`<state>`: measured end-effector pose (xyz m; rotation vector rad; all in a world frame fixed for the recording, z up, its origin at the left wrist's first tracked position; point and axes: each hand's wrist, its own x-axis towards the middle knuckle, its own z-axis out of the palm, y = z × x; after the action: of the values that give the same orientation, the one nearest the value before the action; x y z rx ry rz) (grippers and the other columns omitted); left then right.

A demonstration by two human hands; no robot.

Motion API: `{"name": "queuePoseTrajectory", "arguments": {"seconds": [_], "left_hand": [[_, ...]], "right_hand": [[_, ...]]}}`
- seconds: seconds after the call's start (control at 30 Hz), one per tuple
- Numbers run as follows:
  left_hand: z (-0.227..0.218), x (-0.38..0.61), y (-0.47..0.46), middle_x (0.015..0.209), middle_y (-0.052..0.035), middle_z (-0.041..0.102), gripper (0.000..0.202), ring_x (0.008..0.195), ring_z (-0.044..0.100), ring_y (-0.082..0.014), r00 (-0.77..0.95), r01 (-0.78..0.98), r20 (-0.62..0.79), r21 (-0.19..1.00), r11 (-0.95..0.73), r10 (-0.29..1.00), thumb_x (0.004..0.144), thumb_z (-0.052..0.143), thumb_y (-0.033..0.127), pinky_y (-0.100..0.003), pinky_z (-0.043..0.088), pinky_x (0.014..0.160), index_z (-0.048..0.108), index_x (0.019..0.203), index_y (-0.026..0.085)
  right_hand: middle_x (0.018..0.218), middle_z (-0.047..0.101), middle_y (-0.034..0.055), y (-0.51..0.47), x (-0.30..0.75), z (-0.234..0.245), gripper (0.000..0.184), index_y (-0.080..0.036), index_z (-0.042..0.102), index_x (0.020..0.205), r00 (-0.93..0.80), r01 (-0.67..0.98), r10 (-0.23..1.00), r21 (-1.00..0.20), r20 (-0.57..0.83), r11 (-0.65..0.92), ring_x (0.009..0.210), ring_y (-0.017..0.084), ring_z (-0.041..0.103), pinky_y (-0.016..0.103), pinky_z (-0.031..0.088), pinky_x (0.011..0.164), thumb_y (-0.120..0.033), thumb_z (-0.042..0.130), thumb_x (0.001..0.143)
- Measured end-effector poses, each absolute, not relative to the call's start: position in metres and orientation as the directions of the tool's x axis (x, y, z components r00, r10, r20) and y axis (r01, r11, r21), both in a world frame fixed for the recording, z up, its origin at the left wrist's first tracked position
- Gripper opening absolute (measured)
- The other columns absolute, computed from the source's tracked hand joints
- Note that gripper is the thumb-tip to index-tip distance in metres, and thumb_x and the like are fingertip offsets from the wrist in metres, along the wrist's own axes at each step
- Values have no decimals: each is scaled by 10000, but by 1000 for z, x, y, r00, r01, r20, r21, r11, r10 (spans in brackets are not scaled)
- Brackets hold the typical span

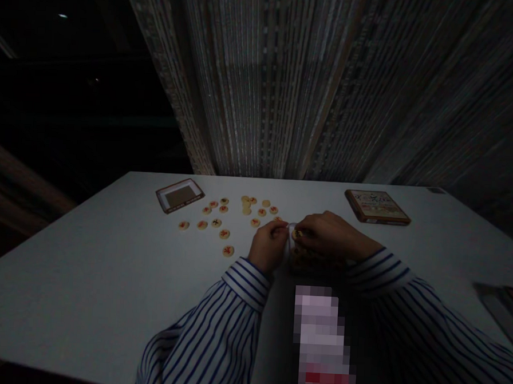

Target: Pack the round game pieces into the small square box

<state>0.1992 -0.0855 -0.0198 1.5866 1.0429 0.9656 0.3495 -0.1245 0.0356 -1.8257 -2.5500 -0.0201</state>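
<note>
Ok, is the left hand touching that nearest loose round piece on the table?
Apart. The head view shows a strip of bare table between the left hand and the round piece.

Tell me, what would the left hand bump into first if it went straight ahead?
Probably the round game piece just past the left hand, though depth is hard to judge in this dim picture.

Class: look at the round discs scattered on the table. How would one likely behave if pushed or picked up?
The discs lie flat and look thin, so one would probably slide across the smooth table rather than tip. They seem small and rigid, likely light and easy to pinch. Set on edge, the round shape might roll.
</note>
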Motion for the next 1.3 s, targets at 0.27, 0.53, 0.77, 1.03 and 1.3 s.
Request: {"name": "queuePoseTrajectory", "arguments": {"seconds": [0.27,0.53,0.77,1.03,1.3], "left_hand": [[-20,199,-85,812,-73,683,201,749,613,-147,328,250,94,951,-183,940,741,532,151,-253,472,724,652,898,111],[-25,199,-85,820,-70,685,196,765,613,-156,313,220,105,959,-179,944,739,534,154,-266,472,731,659,888,130],[-24,199,-84,828,-71,687,195,768,613,-155,325,234,117,952,-200,938,733,539,153,-261,468,731,661,884,131],[-23,199,-83,834,-87,684,210,764,611,-164,333,247,118,947,-208,936,741,527,146,-269,468,715,657,903,113],[-21,198,-85,823,-79,683,205,756,608,-156,336,236,104,953,-190,936,731,531,133,-260,465,718,658,892,115]], "right_hand": [[911,658,72,-123,351,33,264,-204,649,921,-336,941,941,35,-28,337,855,213,593,306,357,683,-338,453,805],[943,635,81,-121,351,30,274,-203,645,926,-350,937,936,3,-37,350,879,218,574,314,348,689,-362,457,807],[930,635,78,-121,352,29,261,-203,651,903,-362,932,931,-16,-45,361,866,210,576,307,352,692,-357,465,803],[947,642,84,-123,353,32,280,-196,654,936,-361,932,932,-14,-38,361,873,206,581,307,363,694,-315,424,828],[944,635,81,-122,355,29,254,-203,652,918,-386,923,921,-16,-60,386,864,206,577,308,368,694,-274,431,814]]}}
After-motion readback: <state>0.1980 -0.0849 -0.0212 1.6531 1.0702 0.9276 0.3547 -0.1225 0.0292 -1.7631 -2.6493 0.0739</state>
